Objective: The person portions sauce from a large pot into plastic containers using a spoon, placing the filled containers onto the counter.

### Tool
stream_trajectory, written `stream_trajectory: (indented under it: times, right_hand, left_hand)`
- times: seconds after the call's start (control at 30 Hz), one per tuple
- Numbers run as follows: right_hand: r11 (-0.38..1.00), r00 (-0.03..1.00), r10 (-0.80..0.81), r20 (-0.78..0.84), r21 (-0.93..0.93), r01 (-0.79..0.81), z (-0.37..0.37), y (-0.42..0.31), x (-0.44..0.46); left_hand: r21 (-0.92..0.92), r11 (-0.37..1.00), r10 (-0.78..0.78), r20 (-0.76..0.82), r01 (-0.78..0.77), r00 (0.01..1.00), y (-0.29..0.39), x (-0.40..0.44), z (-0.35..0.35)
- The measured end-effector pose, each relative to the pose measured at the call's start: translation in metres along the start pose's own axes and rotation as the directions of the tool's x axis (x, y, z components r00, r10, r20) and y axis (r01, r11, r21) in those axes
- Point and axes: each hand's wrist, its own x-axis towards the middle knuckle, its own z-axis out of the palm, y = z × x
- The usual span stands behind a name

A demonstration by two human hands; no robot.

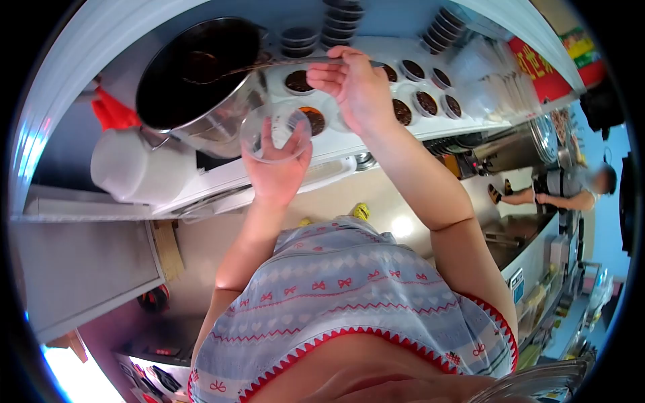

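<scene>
My left hand [277, 176] is closed around a clear round plastic tub [250, 131], held just in front of the pot with its mouth facing up. The tub looks empty. My right hand [356, 87] grips the long handle of a ladle [285, 63]. The ladle's bowl end reaches into a large steel pot [218, 127], over dark contents that are hard to make out. Beside and below my right hand stand several tubs filled with something dark and glossy, such as the filled tub [299, 82]. Near my left hand, another filled tub [314, 121] shows a reddish-orange edge.
Stacked filled tubs [341, 25] stand at the back of the white counter [403, 54]. To the right are nested clear containers [494, 80]. A white plastic jug [138, 164] and a red cloth-like item [114, 109] sit left of the pot. Another person [571, 188] is farther off, right.
</scene>
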Motion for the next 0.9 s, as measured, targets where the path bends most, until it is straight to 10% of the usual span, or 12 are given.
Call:
stream_trajectory:
  times: [0.3, 0.5, 0.77, 0.83, 0.9]
  right_hand:
    - [0.912, 0.998, 0.054, 0.011, 0.406, -0.054, -0.120, -0.061, 0.010]
    - [0.993, 0.920, -0.093, -0.380, 0.027, 0.112, -0.233, -0.113, 0.012]
    - [0.731, 0.954, -0.299, 0.032, -0.634, 0.251, -0.318, -0.098, 0.020]
    - [0.288, 0.891, -0.239, 0.387, -0.848, 0.446, -0.327, -0.095, 0.023]
    - [0.169, 0.812, -0.264, 0.521, -0.804, 0.570, -0.330, -0.089, 0.028]
  left_hand:
    - [-0.002, 1.000, 0.005, -0.060, -0.005, 0.998, -0.039, 0.028, 0.011]
    - [-0.070, 0.997, 0.042, 0.015, -0.041, 0.999, -0.082, 0.049, 0.009]
    - [-0.047, 0.972, 0.227, -0.091, -0.232, 0.970, -0.167, 0.081, 0.032]
    - [-0.180, 0.965, 0.207, 0.084, -0.189, 0.975, -0.183, 0.090, 0.026]
    - [-0.163, 0.962, 0.227, 0.042, -0.217, 0.973, -0.197, 0.097, 0.025]
